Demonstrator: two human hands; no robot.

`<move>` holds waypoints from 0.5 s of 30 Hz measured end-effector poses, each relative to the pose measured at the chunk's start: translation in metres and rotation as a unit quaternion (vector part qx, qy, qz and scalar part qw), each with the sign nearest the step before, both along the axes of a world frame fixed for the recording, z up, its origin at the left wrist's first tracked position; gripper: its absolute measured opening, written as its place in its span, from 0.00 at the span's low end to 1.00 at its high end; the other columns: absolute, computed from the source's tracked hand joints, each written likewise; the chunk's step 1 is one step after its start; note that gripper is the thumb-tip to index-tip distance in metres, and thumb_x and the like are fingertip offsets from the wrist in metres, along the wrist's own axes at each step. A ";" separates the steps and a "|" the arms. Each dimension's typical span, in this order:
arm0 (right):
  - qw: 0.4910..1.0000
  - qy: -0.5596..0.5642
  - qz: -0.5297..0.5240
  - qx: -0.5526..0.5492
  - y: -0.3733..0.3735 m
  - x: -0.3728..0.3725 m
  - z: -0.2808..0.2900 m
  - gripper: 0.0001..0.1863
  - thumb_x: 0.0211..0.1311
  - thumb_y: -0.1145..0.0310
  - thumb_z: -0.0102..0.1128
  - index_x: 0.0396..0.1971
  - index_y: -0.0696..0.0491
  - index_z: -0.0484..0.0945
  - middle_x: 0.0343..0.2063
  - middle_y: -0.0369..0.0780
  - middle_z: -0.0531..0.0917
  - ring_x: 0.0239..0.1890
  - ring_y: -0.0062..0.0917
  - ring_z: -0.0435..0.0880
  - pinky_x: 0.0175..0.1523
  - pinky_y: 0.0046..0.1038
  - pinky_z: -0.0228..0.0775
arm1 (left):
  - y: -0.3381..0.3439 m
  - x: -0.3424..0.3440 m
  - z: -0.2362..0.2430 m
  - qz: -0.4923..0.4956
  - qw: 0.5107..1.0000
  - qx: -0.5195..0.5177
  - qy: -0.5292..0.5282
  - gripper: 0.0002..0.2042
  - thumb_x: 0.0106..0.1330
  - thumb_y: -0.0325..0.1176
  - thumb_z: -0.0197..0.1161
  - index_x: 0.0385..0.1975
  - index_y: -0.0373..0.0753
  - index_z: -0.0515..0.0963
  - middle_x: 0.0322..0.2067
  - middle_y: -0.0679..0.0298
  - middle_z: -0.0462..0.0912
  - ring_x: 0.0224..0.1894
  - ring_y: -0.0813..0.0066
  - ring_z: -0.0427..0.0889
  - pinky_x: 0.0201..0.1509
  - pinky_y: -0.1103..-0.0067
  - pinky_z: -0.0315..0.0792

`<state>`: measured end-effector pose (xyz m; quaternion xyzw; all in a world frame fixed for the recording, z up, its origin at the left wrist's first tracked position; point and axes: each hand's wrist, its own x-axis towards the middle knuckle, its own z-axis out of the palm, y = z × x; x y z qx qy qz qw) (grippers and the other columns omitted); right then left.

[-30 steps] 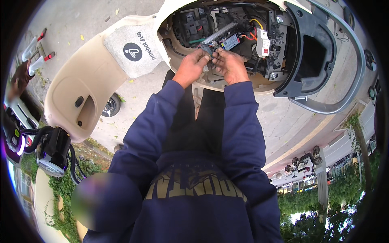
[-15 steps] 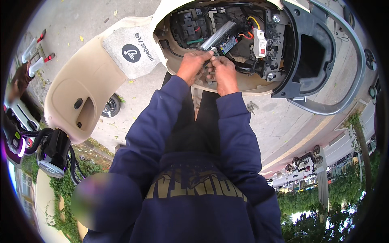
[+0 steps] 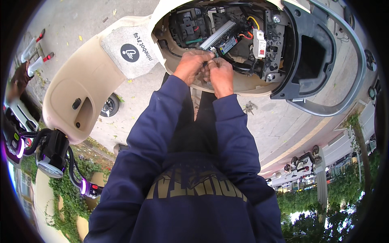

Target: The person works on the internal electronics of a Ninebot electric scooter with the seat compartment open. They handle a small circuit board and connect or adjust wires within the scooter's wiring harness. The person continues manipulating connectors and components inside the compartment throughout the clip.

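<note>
My left hand (image 3: 190,65) and my right hand (image 3: 220,76) meet at the near edge of an open beige scooter compartment (image 3: 245,87). Both have fingertips pinched together on a small wire connector (image 3: 212,50), which they mostly hide. Just beyond them lies a slanted finned silver module (image 3: 217,34) with a labelled side (image 3: 229,45). To its right are orange and yellow wires (image 3: 254,22), a white breaker with a red switch (image 3: 259,47) and a bolted metal plate (image 3: 270,44). Black fittings and cables fill the rest of the compartment.
The beige front body (image 3: 69,101) reaches left to the handlebar display (image 3: 50,166). A dark rear grab rail (image 3: 356,77) curves at the right. Beyond are a wheel (image 3: 110,104), a person (image 3: 22,77) at far left, parked vehicles (image 3: 304,162) and trees (image 3: 340,190).
Both hands have shifted slightly down and left, closer together, with the right fingers now more curled. The silver module sits at a steeper slant than a second ago, its finned top more exposed.
</note>
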<state>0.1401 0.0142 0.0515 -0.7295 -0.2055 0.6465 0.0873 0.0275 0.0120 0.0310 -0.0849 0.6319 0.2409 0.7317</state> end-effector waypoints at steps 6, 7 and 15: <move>0.999 -0.018 0.032 -0.002 -0.001 0.000 0.001 0.10 0.67 0.70 0.56 0.29 0.62 0.78 0.22 0.37 0.81 0.20 0.17 0.77 0.23 0.21 0.72 | 0.008 0.003 0.005 0.043 0.998 -0.046 0.012 0.05 0.60 0.29 0.65 0.32 0.36 0.81 0.19 0.72 0.73 0.17 0.84 0.66 0.22 0.83 0.58; 0.999 -0.018 0.038 0.003 -0.002 0.000 0.001 0.10 0.67 0.70 0.56 0.29 0.62 0.78 0.22 0.37 0.81 0.20 0.17 0.76 0.23 0.21 0.72 | 0.007 0.001 -0.001 0.043 0.997 -0.056 0.016 0.05 0.60 0.29 0.65 0.32 0.36 0.81 0.18 0.73 0.72 0.17 0.84 0.65 0.22 0.83 0.57; 0.973 -0.032 0.216 0.072 -0.025 -0.003 0.003 0.11 0.57 0.68 0.61 0.33 0.60 0.84 0.28 0.52 0.84 0.36 0.47 0.84 0.44 0.40 0.73 | 0.023 -0.018 -0.018 0.031 0.998 -0.034 0.030 0.04 0.55 0.27 0.69 0.27 0.36 0.81 0.17 0.74 0.66 0.16 0.83 0.57 0.20 0.81 0.53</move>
